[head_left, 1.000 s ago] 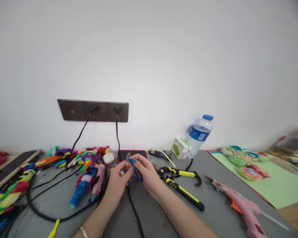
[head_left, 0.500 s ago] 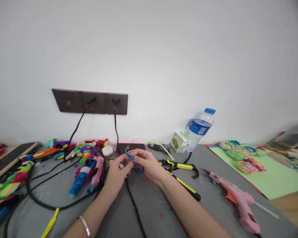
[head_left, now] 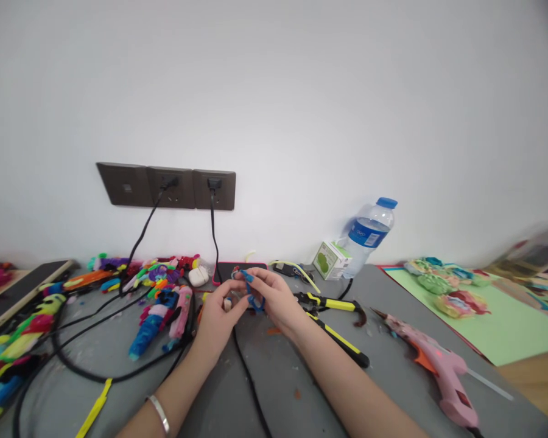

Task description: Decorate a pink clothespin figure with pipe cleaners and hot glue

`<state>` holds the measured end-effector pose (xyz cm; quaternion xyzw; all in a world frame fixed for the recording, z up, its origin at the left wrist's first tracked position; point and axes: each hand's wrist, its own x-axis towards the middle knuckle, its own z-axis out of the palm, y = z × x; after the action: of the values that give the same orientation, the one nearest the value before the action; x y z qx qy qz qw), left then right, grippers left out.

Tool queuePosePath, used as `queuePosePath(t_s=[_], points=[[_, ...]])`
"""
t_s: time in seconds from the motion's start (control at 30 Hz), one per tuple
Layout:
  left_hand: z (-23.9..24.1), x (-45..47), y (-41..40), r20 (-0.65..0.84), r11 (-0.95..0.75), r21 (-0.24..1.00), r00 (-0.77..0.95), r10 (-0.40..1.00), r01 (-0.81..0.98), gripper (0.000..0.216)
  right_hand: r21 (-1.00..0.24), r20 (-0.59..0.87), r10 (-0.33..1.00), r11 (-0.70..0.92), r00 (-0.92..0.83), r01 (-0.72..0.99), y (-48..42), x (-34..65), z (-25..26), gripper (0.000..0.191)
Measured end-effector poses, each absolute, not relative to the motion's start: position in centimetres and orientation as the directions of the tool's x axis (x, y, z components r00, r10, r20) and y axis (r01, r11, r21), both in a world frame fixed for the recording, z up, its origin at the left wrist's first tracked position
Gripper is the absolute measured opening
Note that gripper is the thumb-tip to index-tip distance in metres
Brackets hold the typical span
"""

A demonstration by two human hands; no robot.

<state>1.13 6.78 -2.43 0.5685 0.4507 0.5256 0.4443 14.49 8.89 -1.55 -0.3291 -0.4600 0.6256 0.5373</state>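
My left hand (head_left: pixel 219 309) and my right hand (head_left: pixel 273 298) meet over the middle of the table, fingers bent and pinched. Between them a blue pipe cleaner (head_left: pixel 257 305) forms a loop, held by my right fingers, with part of it hidden. Within my left fingers sits a small pale piece (head_left: pixel 228 302), mostly covered and too small to name; whether it joins the blue loop I cannot tell. Behind my hands lies a phone with a pink edge (head_left: pixel 224 267). Pliers with yellow and black handles (head_left: pixel 340 340) rest just right of my right hand.
Fuzzy pipe-cleaner figures (head_left: pixel 148 328) crowd the left side, beside black cables (head_left: pixel 119 380) and a white earphone case (head_left: pixel 198 276). On the right are a pink glue gun (head_left: pixel 442 365), a water bottle (head_left: pixel 369 237), a small box (head_left: pixel 331 260) and green paper (head_left: pixel 497 328).
My fingers have shifted slightly around the blue pipe cleaner; its loop now stands more upright between my hands. Both hands stay in nearly the same place.
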Motion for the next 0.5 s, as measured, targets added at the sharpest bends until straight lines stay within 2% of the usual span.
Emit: queuePosePath(t_s=[0.07,0.2,0.37,0.43,0.5], points=[[-2.5,1.2,6.7,0.227,-0.227,0.974,-0.020,0.974,0.002,0.023,-0.924,0.111,0.980,0.039,-0.167,-0.381,9.1,14.7,-1.5,0.038],[-3.1,1.3,6.7,0.218,-0.238,0.961,-0.141,0.966,-0.141,0.028,-0.949,0.162,0.979,0.120,-0.126,-0.293,9.3,14.8,-1.5,0.041],[-3.6,1.6,6.6,0.233,-0.255,0.924,-0.106,0.967,-0.286,0.043,-0.965,0.188,0.928,0.114,-0.322,-0.234,8.5,13.6,-1.9,0.028],[-3.3,1.7,6.2,0.206,-0.221,0.909,-0.080,0.975,-0.354,0.050,-0.969,0.238,0.888,0.188,-0.393,-0.161,7.9,13.2,-1.9,0.018],[-2.8,1.8,5.8,0.167,-0.190,0.883,-0.089,0.982,-0.429,0.053,-0.953,0.302,0.852,0.284,-0.428,-0.107,7.5,12.9,-1.8,0.017]])
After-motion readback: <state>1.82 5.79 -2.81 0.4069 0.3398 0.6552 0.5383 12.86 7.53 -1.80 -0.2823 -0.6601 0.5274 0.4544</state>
